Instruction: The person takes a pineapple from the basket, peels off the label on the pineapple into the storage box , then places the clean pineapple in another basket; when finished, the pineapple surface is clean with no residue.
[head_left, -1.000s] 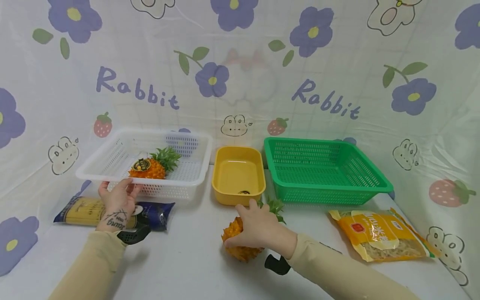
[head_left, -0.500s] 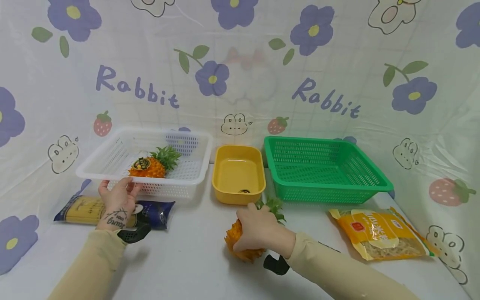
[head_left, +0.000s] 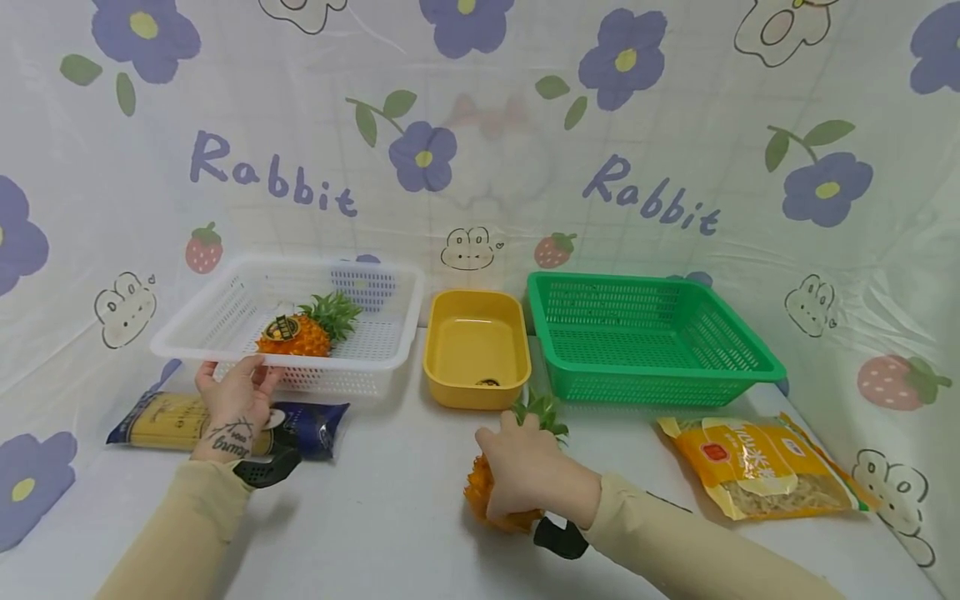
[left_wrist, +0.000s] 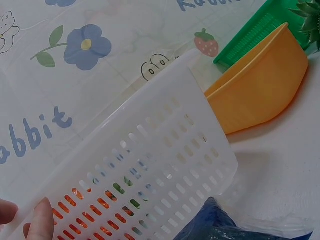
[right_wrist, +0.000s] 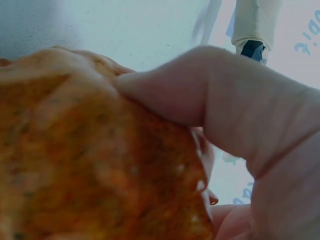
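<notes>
My right hand [head_left: 525, 462] grips an orange toy-like pineapple [head_left: 480, 492] from above, its green leaf crown [head_left: 543, 414] pointing away in front of the yellow bin. In the right wrist view the thumb presses on the pineapple's bumpy orange skin [right_wrist: 90, 165], which fills much of the picture. At the left, my left hand [head_left: 238, 392] holds the front rim of a white perforated basket [head_left: 367, 364]; the left wrist view has its fingertips [left_wrist: 41, 220] at that rim. Another pineapple [head_left: 307, 337], with a black and gold label, lies inside this basket.
A yellow bin [head_left: 477, 396] stands at the back middle, a green perforated basket [head_left: 652, 387] to its right. One blue-and-yellow pasta packet [head_left: 168, 422] lies under the left wrist. An orange food packet [head_left: 765, 467] lies at the right. A patterned curtain hangs behind.
My right hand and its pineapple have shifted a little to the right and slightly nearer. The left hand has stayed at the white basket's rim.
</notes>
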